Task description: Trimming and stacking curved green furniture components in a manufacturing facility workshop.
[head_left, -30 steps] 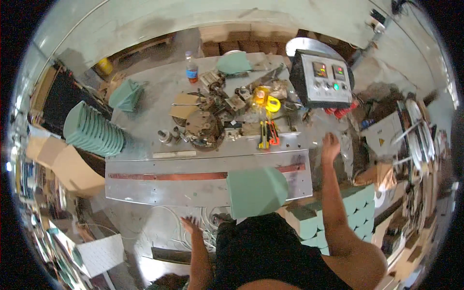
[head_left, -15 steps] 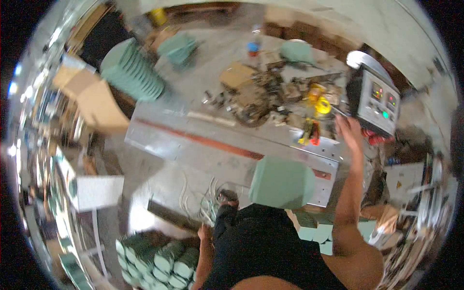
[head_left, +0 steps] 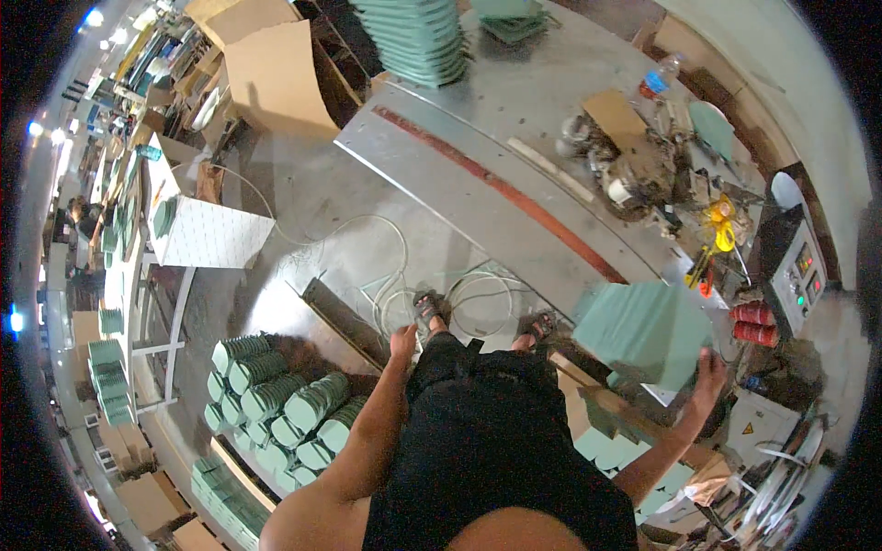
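Observation:
A stack of pale green panels (head_left: 643, 331) lies at the right end of the metal table, its edges smeared by motion. Against its right edge is my right hand (head_left: 707, 374), fingers stretched and slightly apart, with no visible grip on the panels. Low at my left side hangs my left hand (head_left: 402, 342), its fingers loose and nothing seen in them. Beyond the panels lie yellow-handled tools (head_left: 721, 230) and two red rolls (head_left: 753, 323). A control box (head_left: 797, 280) with lit displays and a green button stands at the far right.
Along the table (head_left: 459, 151) runs a reddish strip (head_left: 514, 197). Tall green stacks (head_left: 413, 41) stand at its far end, and metal parts (head_left: 634, 184) clutter its back. Coiled hoses (head_left: 482, 303) lie by my feet. Bundled green pieces (head_left: 276, 395) sit on the floor at left.
My right hand has come down from beside the control box to the green stack's right edge. My view has turned, so the table appears shifted rightward. The left hand still hangs low.

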The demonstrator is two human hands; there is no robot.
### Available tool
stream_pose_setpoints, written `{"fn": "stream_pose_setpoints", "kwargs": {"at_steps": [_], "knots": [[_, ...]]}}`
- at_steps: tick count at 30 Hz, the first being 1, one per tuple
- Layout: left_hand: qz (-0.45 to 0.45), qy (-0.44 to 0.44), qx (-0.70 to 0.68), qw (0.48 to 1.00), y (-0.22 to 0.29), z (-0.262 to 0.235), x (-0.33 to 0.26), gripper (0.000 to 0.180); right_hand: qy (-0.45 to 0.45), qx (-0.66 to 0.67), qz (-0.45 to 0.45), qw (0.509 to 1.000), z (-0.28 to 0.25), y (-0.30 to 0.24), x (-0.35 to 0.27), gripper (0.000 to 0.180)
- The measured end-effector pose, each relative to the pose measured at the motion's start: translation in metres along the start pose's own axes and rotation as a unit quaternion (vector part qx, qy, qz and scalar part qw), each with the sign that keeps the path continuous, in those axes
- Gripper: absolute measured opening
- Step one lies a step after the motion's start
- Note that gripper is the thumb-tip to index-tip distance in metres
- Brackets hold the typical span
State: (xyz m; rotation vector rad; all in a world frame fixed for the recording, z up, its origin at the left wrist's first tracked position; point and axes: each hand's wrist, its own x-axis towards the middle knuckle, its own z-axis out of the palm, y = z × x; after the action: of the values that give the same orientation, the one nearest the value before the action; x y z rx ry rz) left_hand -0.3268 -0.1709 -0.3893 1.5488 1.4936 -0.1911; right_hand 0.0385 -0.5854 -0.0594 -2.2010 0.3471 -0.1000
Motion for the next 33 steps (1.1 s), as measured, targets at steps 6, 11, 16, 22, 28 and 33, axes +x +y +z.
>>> {"fn": "stream_pose_setpoints", "kwargs": {"at_steps": [6, 11, 16, 22, 28, 33], "knots": [[0.023, -0.012, -0.063, 0.998, 0.036, -0.081, 0.054, 0.048, 0.046, -0.124, -0.162, 0.978, -0.093, 0.137, 0.063, 0.037], [-0.036, 0.03, -0.158, 0.986, -0.036, -0.138, 0.093, 0.046, 0.153, -0.107, -0.244, 0.952, -0.043, -0.035, -0.061, 0.046], [-0.027, -0.023, -0.207, 0.978, -0.021, -0.158, 0.112, 0.048, 0.06, 0.157, -0.101, 0.981, 0.046, -0.092, -0.102, 0.024], [0.028, -0.076, -0.277, 0.958, 0.073, -0.147, 0.117, 0.047, -0.048, 0.235, 0.061, 0.969, 0.222, -0.066, -0.098, 0.021], [0.244, 0.083, -0.174, 0.951, 0.182, -0.143, 0.158, 0.061, -0.116, 0.297, 0.147, 0.936, 0.311, -0.03, -0.096, 0.032], [0.305, 0.167, -0.14, 0.927, 0.287, -0.142, 0.152, 0.075, -0.056, 0.102, 0.076, 0.99, 0.32, 0.0, -0.092, 0.04]]}}
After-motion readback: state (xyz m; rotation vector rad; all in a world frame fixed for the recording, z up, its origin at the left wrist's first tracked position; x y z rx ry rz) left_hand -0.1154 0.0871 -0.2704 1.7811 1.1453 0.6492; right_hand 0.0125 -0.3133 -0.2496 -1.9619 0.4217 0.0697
